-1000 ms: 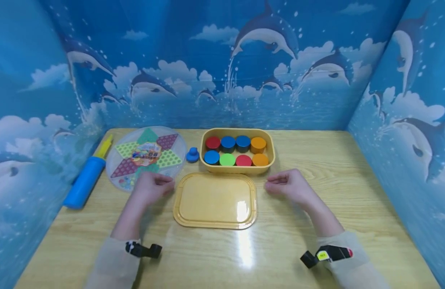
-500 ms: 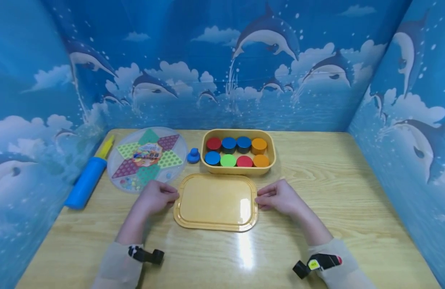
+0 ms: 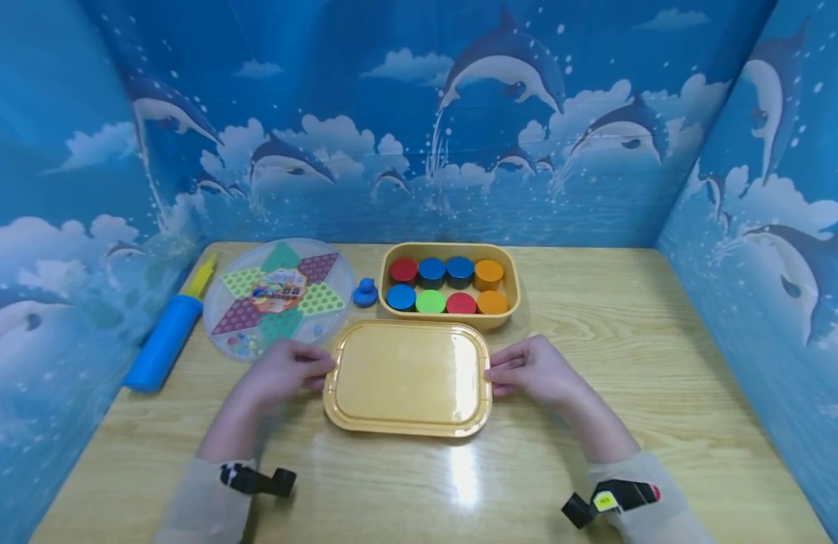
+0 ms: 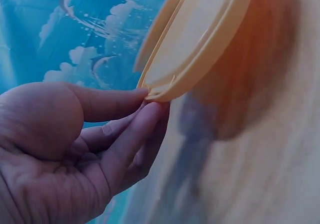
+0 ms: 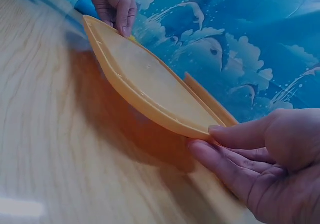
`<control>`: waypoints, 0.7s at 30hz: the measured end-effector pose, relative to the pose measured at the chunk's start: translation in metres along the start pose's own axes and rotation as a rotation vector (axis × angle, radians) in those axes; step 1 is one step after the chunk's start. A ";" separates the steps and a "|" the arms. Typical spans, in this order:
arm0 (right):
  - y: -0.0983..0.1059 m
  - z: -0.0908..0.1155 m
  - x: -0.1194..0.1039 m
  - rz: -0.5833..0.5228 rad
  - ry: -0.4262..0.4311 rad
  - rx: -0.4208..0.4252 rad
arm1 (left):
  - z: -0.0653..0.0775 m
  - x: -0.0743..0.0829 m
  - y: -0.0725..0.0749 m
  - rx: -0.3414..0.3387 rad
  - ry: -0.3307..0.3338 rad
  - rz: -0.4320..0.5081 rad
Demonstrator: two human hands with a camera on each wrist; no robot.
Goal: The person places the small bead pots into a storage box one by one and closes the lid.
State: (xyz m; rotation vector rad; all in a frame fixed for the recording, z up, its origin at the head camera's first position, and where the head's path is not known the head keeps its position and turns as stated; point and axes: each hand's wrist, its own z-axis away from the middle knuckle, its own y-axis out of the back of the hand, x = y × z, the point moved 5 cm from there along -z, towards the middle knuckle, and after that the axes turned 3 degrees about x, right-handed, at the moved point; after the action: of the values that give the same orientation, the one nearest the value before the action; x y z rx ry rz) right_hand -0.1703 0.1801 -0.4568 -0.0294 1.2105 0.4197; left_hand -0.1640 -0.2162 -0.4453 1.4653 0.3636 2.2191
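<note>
A yellow plastic lid with rounded corners is held level between both hands, raised off the table with its shadow below it in the wrist views. My left hand pinches its left end, thumb on top and fingers beneath, as the left wrist view shows. At the opposite end my right hand pinches the rim the same way. Just behind the lid stands a yellow box of matching shape. Inside it sit two rows of round pieces in red, blue, green and orange.
Left of the box stands a small blue knobbed object. A round clear Chinese checkers board lies at the back left, close to my left hand. Beyond it rests a blue and yellow pump-like tube. Dolphin-print curtains bound the wooden table.
Both hands have closed in on the lid's two ends and taken hold of it. The lid has risen from the table. The box and other things have stayed put.
</note>
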 end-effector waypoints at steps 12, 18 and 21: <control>0.028 0.018 -0.039 -0.067 0.133 0.000 | 0.007 0.040 0.012 0.002 -0.066 0.145; 0.044 0.016 -0.050 -0.074 0.141 0.100 | -0.003 0.062 0.008 -0.009 -0.078 0.158; 0.050 0.014 -0.054 -0.066 0.143 0.132 | -0.010 0.068 0.005 -0.003 -0.086 0.163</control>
State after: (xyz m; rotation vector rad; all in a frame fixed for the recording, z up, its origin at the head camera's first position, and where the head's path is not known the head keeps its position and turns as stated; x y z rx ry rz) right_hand -0.1892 0.2138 -0.3927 0.0140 1.3721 0.2825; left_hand -0.1971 -0.1857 -0.3929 1.6345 0.2200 2.2705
